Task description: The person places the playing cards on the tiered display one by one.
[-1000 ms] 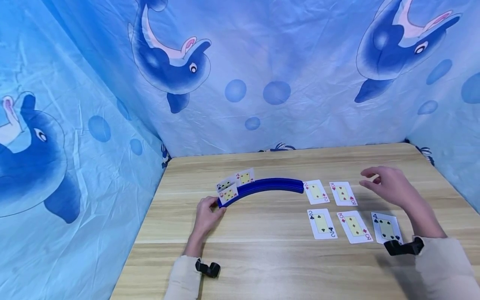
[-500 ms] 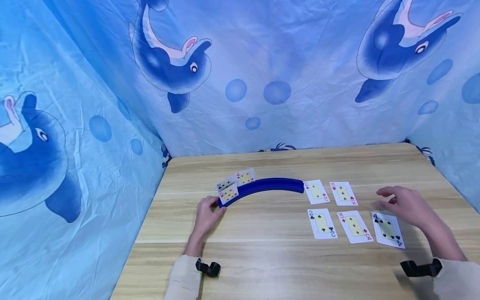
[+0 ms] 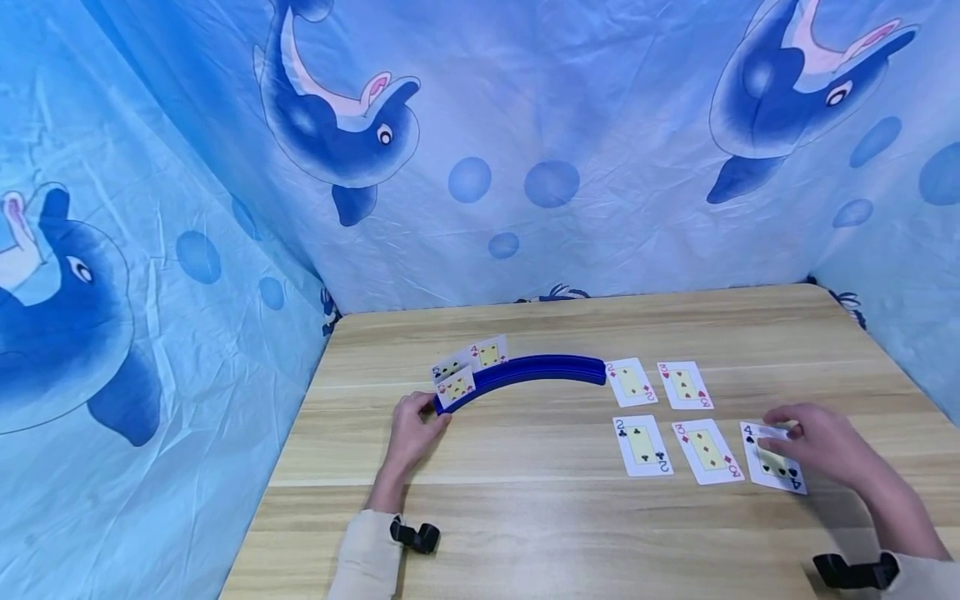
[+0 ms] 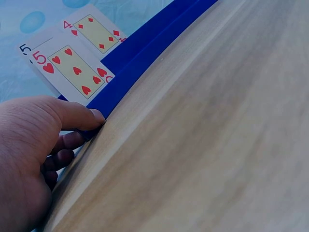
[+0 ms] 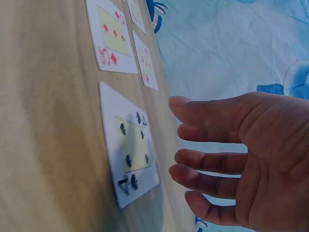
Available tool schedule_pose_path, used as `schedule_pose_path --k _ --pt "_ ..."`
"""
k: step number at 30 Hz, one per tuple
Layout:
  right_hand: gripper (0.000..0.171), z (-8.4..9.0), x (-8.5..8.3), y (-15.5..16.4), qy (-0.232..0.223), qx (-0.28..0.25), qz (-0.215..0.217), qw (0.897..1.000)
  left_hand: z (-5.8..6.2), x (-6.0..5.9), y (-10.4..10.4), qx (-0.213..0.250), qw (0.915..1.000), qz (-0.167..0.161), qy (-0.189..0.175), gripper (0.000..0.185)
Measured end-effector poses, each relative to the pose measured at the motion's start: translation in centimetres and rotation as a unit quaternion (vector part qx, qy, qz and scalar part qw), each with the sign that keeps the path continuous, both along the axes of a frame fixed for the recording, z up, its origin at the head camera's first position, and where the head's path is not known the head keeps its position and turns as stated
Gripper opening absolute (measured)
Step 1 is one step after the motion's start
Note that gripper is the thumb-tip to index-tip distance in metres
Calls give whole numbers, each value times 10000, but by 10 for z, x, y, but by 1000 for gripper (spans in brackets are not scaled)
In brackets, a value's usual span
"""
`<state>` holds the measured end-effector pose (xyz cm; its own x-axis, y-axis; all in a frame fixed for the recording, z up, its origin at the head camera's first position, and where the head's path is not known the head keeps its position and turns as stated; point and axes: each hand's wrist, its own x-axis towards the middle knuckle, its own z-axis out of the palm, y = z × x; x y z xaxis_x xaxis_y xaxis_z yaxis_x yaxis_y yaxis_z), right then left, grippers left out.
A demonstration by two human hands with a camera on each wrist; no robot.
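Observation:
My left hand (image 3: 415, 425) grips the left end of a curved blue card holder (image 3: 536, 369); in the left wrist view its thumb (image 4: 82, 116) presses the holder (image 4: 140, 58) with the fingers curled behind. Three cards stand in the holder: a five of hearts (image 3: 456, 387), a black five (image 3: 447, 367) and a four of diamonds (image 3: 489, 353). My right hand (image 3: 813, 442) hovers with straight fingers just above a black four (image 3: 780, 471) lying face up. In the right wrist view, the hand (image 5: 193, 135) stands apart from that card (image 5: 130, 150).
Four more cards lie face up on the wooden table (image 3: 525, 517): a two of diamonds (image 3: 632, 382), a three of hearts (image 3: 684, 384), a two of clubs (image 3: 642, 446) and a three of diamonds (image 3: 708, 451). Blue dolphin-print cloth (image 3: 525, 150) walls the table's back and sides.
My right hand has moved down and toward me, from beside the three of hearts to over the black four. The left hand has stayed on the holder.

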<state>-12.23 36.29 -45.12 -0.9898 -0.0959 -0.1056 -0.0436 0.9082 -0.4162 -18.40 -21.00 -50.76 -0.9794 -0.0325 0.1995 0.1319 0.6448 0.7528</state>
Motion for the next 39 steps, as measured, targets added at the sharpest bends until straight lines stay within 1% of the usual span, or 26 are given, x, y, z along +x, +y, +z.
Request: schedule_pose_path --k 4,7,13,18,21,26,34,39 --pt "48 -6 4 2 -82 79 -89 9999 0 0 -1 6 10000 6 -4 34" --pt "50 -12 8 3 9 140 -84 9999 0 -1 -1 -10 10000 -1 22 34" --pt "63 -22 16 4 -24 297 -154 9994 0 -1 -1 5 10000 -16 23 34" --pt "73 -26 20 2 133 490 -175 9986 0 -1 -1 36 10000 -8 68 34" --pt "78 -27 22 0 111 592 -195 9980 0 -1 -1 48 10000 -11 62 34" --pt "81 -27 23 -1 3 739 -234 9970 0 -1 0 20 10000 -12 -32 35" --pt "80 -27 21 -2 -58 860 -248 9960 1 -1 0 -59 10000 1 -26 35" --pt "79 -24 18 -5 -224 862 -277 9956 0 0 0 -101 9999 6 30 35"
